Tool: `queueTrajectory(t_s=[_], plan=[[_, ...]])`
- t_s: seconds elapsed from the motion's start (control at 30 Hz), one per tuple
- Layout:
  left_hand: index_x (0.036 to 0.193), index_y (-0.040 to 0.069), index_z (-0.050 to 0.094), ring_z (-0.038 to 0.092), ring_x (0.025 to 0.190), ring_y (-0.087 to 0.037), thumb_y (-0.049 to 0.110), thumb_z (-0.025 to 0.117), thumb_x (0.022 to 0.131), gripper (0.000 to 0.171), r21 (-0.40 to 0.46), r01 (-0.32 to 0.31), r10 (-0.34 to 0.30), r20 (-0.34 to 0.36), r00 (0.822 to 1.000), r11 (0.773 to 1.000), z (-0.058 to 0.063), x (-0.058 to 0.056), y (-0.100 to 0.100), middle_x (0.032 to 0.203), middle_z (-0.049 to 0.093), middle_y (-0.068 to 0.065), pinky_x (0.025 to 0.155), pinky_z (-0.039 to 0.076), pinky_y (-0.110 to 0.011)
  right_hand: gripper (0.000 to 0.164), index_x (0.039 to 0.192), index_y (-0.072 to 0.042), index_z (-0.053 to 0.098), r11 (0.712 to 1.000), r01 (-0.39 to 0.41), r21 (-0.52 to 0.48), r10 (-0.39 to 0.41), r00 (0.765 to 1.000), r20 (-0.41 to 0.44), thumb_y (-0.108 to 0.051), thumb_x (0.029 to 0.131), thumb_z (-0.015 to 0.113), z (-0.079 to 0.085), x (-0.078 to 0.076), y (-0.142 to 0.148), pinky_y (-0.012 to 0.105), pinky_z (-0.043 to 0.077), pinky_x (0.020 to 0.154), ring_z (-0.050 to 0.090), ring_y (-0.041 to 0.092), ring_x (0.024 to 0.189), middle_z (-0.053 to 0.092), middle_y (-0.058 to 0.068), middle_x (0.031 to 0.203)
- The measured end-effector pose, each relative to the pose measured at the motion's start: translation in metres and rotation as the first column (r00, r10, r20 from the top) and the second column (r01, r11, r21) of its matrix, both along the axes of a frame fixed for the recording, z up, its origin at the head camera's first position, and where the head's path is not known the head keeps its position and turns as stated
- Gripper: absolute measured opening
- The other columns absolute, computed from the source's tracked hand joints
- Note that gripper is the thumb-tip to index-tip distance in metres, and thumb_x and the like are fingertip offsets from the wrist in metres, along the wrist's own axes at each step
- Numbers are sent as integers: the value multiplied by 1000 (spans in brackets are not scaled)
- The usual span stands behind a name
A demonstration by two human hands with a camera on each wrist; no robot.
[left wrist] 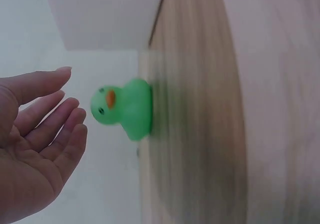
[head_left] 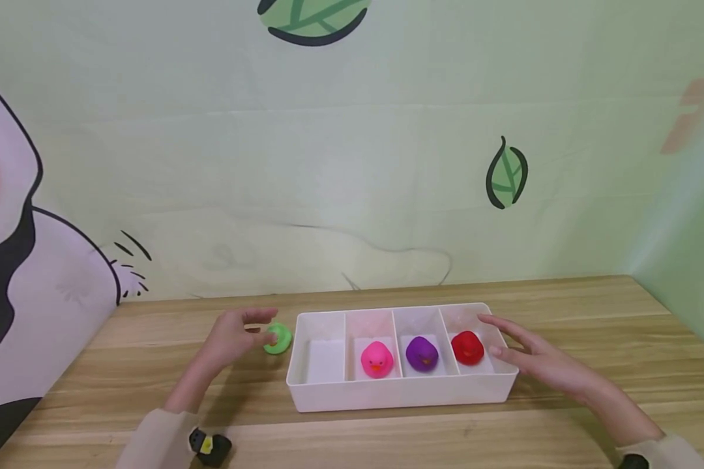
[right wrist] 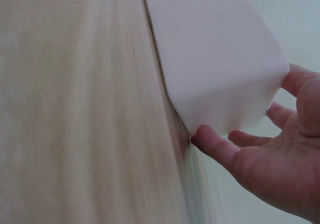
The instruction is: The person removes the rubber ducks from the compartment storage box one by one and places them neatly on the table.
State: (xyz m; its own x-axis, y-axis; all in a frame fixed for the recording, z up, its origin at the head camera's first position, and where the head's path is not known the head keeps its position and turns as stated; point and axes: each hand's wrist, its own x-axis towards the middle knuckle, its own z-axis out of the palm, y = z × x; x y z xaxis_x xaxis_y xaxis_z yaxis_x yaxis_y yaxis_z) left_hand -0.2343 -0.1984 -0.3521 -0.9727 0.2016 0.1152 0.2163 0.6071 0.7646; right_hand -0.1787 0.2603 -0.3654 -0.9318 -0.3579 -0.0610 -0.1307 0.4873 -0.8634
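Observation:
A green rubber duck stands on the table just left of a white divided box. My left hand is beside that duck, thumb and fingers spread; the left wrist view shows a gap between the fingertips and the duck. My right hand holds the box's right end, thumb and index finger over the rim and other fingers against the outer end wall. Inside the box, from left to right, one compartment is bare, then come a pink duck, a purple duck and a red duck.
The wooden table runs back to a pale green printed backdrop with leaf drawings. Another panel rises at the right. A dark strap with a small yellow figure is on my left sleeve.

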Motion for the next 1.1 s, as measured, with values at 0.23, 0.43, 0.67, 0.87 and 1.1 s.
queueTrajectory(t_s=[0.23, 0.43, 0.67, 0.87, 1.1], plan=[[118, -2, 58, 55, 109, -31, 5, 70, 78, 42, 82, -3, 6, -33, 999, 997, 8, 15, 11, 117, 59, -19, 88, 47, -38, 56, 143, -15, 27, 1000, 5, -4, -5, 1000, 6, -28, 93, 49, 2, 1, -1, 70, 25, 91, 10, 52, 130, 12, 23, 148], [114, -4, 60, 58, 104, -31, 0, 69, 76, 40, 157, 22, -7, -97, 995, 987, 14, 26, 26, 109, 62, -20, 86, 49, -38, 56, 143, -14, 27, 1000, 5, -6, -5, 1000, 8, -28, 93, 49, 2, 1, -2, 70, 26, 91, 11, 53, 129, 12, 23, 148], [113, -5, 60, 58, 102, -32, 1, 71, 75, 40, 215, 63, -44, -88, 995, 975, 17, 36, 41, 108, 62, -21, 86, 49, -39, 55, 143, -15, 27, 1000, 3, -2, -3, 1000, 11, -28, 94, 48, 2, -1, -1, 71, 24, 91, 9, 53, 130, 11, 23, 149], [111, -3, 62, 59, 100, -30, 2, 72, 74, 39, 230, 69, -57, -62, 996, 971, 15, 42, 55, 107, 63, -19, 84, 50, -35, 56, 143, -15, 27, 1000, 1, -1, -1, 1000, 4, -28, 93, 49, 1, -1, -1, 71, 23, 91, 8, 52, 130, 11, 23, 149], [111, -1, 63, 60, 98, -26, 2, 73, 74, 39, 235, 100, -88, -63, 994, 967, 12, 44, 71, 107, 64, -15, 82, 51, -34, 56, 143, -16, 27, 1000, 5, -1, -5, 1000, 17, -29, 93, 49, 1, 0, 0, 71, 24, 90, 8, 53, 130, 10, 22, 149]])
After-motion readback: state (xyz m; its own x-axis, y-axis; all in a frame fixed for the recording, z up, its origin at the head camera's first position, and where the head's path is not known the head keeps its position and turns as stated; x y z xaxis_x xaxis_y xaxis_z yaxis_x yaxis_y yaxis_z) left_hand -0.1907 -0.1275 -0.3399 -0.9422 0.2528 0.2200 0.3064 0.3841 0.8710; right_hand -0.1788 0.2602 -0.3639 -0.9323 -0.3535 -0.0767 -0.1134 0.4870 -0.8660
